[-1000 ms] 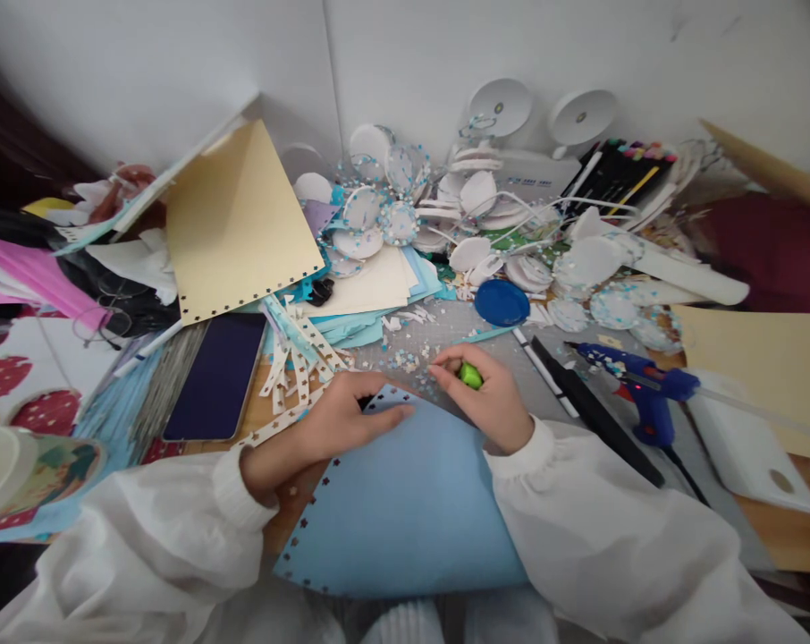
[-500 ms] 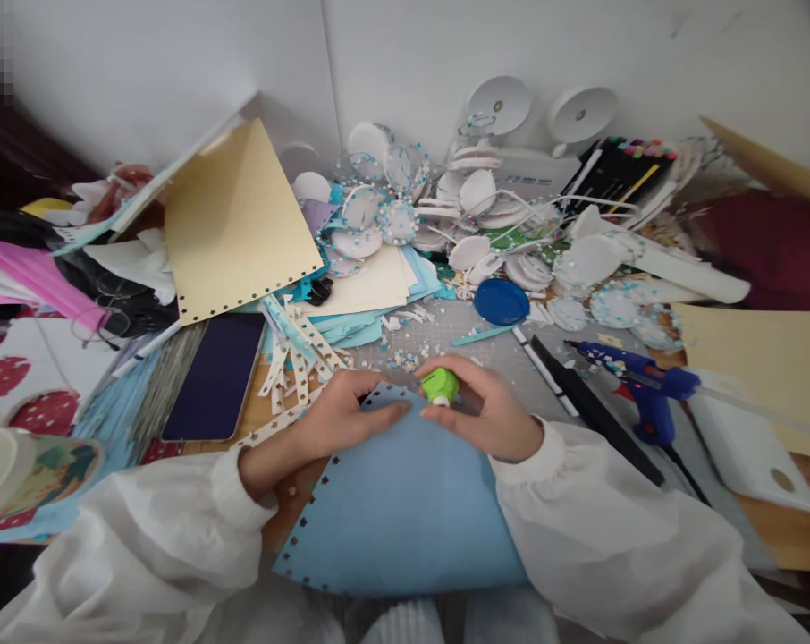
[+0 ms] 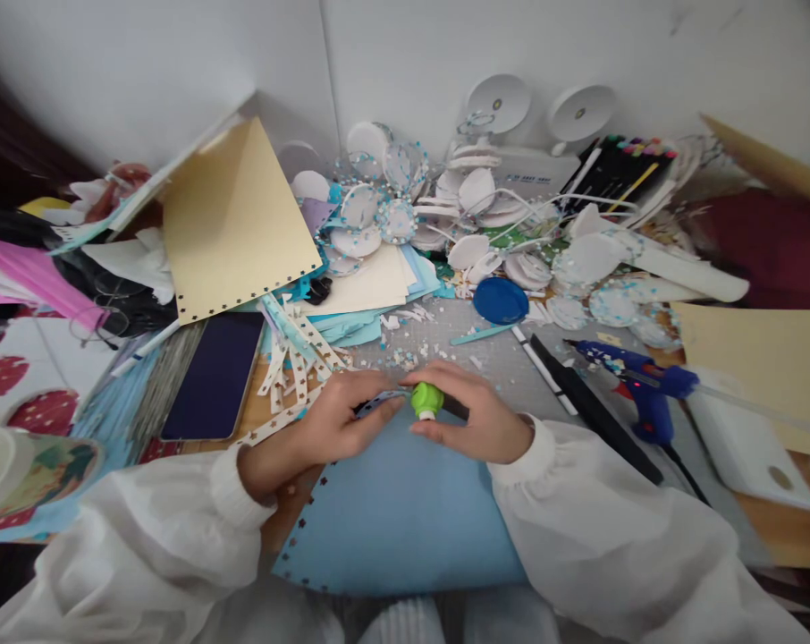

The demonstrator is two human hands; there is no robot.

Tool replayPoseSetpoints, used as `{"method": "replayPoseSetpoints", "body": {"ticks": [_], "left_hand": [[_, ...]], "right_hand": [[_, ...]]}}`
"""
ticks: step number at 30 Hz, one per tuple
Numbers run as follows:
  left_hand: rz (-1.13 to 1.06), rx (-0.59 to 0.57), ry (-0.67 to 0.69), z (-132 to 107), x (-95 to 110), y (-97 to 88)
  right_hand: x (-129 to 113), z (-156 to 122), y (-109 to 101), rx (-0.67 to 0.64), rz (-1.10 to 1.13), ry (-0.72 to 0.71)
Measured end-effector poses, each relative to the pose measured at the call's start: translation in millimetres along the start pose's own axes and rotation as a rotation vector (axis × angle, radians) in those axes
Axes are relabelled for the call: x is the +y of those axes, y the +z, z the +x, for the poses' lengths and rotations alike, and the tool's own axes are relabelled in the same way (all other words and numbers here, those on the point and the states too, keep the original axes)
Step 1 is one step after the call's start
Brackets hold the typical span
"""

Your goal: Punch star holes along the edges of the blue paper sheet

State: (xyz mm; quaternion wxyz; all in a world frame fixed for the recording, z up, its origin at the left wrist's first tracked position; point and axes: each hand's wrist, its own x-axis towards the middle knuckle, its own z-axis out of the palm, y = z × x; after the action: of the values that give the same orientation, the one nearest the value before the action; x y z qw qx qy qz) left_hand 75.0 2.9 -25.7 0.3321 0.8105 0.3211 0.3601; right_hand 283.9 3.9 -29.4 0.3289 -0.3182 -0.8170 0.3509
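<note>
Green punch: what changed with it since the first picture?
Still in the right hand, the green punch has moved left and nearer the person, toward the left hand, and its white end now shows. Nothing was let go. The left hand still holds the blue paper; phone and glue gun stayed put.

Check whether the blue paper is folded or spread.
Mostly spread: the blue paper shows a broad, open face, though its far edge bends by the left hand.

Nothing legible; blue lettering (image 3: 531,180) on the white box (image 3: 545,163) too small.
</note>
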Motion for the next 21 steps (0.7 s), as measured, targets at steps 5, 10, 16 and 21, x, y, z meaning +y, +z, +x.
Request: {"method": "replayPoseSetpoints", "body": {"ticks": [5,10,16,21], "left_hand": [[0.027,-0.001,0.038,-1.6,-1.1,0.1],[0.032,0.005,0.033,-2.5,-1.3,-0.8],[0.048,0.002,0.027,-3.1,-2.6,0.8],[0.082,-0.040,0.083,-1.6,-1.3,-0.3]], "right_hand": [[-0.2,-0.2,1.0,-0.057,0.051,0.054],[-2.2,0.9,-2.3,-0.068,0.118,0.070],[-1.9,0.1,-0.7,-0.064,0.197,0.117],[0.6,-1.5,5.2,-0.032,0.271,0.208]]}}
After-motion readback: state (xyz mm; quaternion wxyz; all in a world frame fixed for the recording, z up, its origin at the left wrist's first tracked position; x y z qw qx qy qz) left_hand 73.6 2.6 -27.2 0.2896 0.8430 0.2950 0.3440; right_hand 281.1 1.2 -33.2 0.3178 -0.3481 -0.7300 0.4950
